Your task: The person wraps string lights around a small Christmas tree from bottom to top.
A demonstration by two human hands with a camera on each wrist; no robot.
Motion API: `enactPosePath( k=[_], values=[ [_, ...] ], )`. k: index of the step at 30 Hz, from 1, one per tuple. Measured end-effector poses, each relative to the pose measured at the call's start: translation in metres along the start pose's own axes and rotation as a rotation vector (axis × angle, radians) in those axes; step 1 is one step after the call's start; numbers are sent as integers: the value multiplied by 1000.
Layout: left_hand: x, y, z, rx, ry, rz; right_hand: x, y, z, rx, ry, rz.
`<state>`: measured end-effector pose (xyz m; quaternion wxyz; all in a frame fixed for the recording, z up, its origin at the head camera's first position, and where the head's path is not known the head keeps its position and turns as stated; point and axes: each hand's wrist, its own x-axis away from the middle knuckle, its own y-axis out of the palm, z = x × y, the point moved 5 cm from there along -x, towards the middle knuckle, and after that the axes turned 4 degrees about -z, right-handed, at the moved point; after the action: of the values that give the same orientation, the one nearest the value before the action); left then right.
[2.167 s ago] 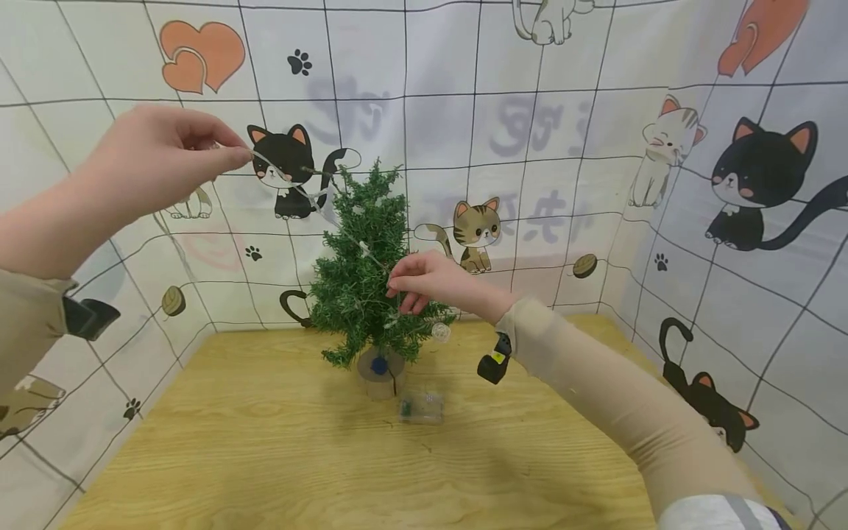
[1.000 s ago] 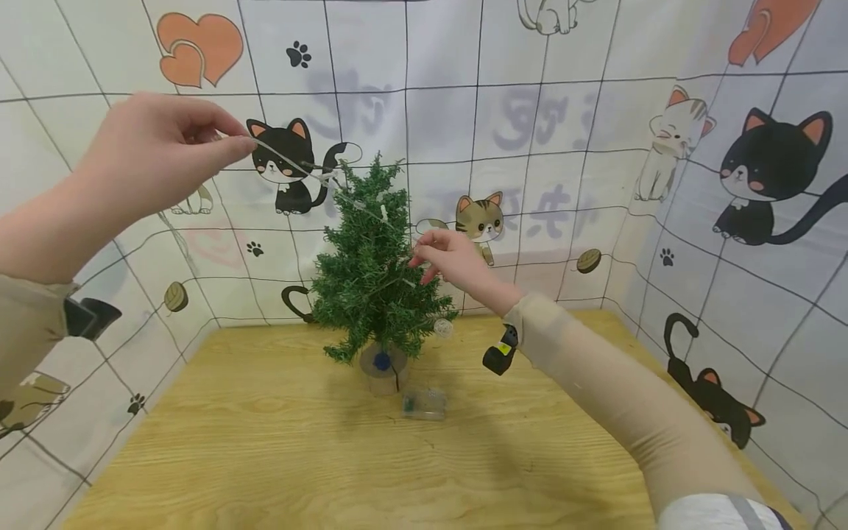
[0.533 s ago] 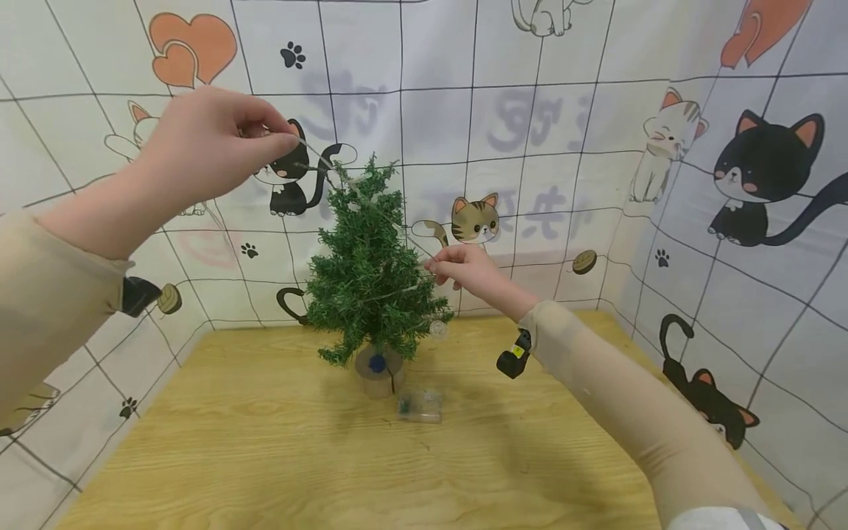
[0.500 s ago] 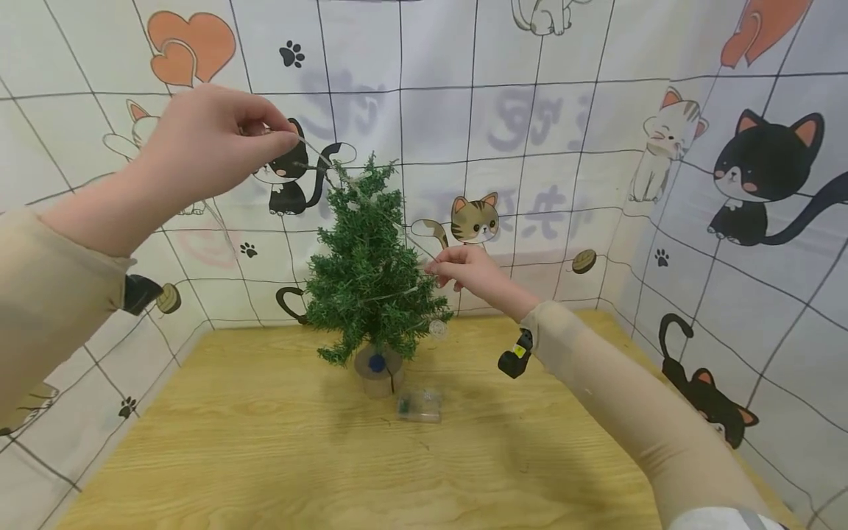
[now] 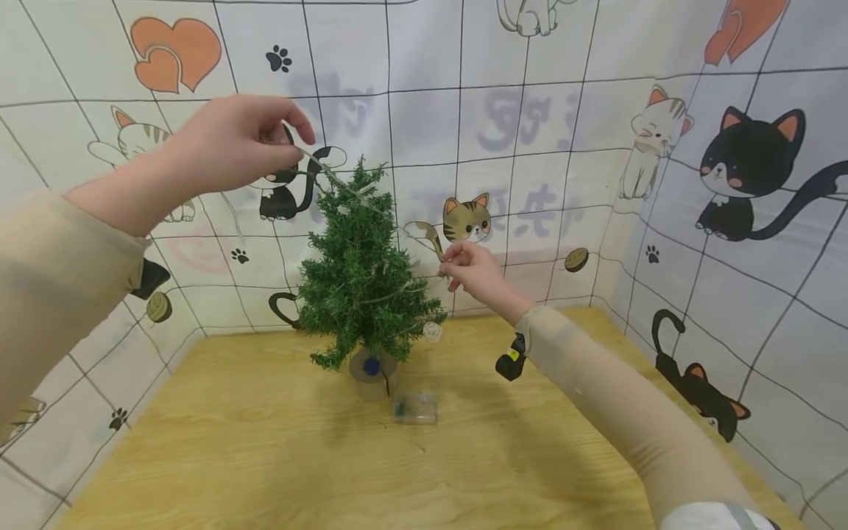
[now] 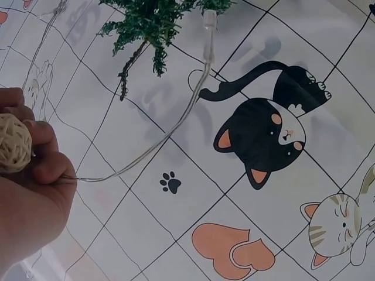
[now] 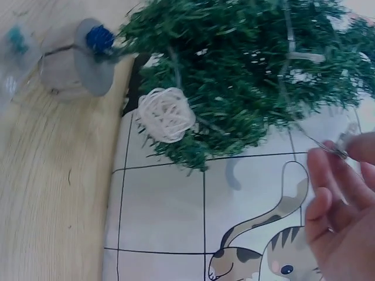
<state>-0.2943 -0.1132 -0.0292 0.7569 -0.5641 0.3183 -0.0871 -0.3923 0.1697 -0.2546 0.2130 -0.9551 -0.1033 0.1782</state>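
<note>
A small green artificial Christmas tree [image 5: 358, 272] stands upright at the back of the table. In front of its upper branches runs a clear string of lights [image 6: 140, 159]. My left hand [image 5: 228, 143], left of the treetop, pinches this string between thumb and fingers; a pale woven ball [image 6: 12, 143] shows at its curled fingers in the left wrist view. At the tree's right side, my right hand [image 5: 478, 276] pinches the string at its fingertips. Another stretch crosses the lower front branches. A white woven ball [image 7: 166, 115] hangs at the tree's lower right.
The tree's round base [image 5: 374, 386] carries a blue piece. Close in front lies a clear plastic box [image 5: 416, 409] on the wooden table [image 5: 265, 456]. A cat-patterned cloth [image 5: 424, 125] hangs behind and at both sides. A loose strand [image 5: 232, 213] dangles below my left hand.
My left hand has moved right, toward the treetop, and its forefinger has lifted. My right hand has moved from the tree's front to its right side, drawing the string across.
</note>
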Motion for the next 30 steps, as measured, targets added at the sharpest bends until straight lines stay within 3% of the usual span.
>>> enactPosePath(
  k=[3, 6, 10, 13, 18, 23, 30],
  values=[
    [-5, -4, 3, -32, 26, -36, 2, 5, 0, 65, -85, 59],
    [-8, -9, 8, -213, 101, -36, 6, 10, -5, 204, -194, 99],
    [-10, -15, 17, -573, 309, 67, 9, 15, -13, 368, -344, 162],
    [-10, -16, 18, -780, 461, 172, 9, 17, -18, 448, -415, 208],
    [-13, -12, 17, -1012, 569, 234, 11, 22, -19, 464, -421, 243],
    [-26, -4, 18, -1098, 586, 260, 13, 28, -15, 443, -343, 243],
    [-57, 4, 12, -1065, 362, 80, 11, 34, -18, 384, -245, 194]
  ],
)
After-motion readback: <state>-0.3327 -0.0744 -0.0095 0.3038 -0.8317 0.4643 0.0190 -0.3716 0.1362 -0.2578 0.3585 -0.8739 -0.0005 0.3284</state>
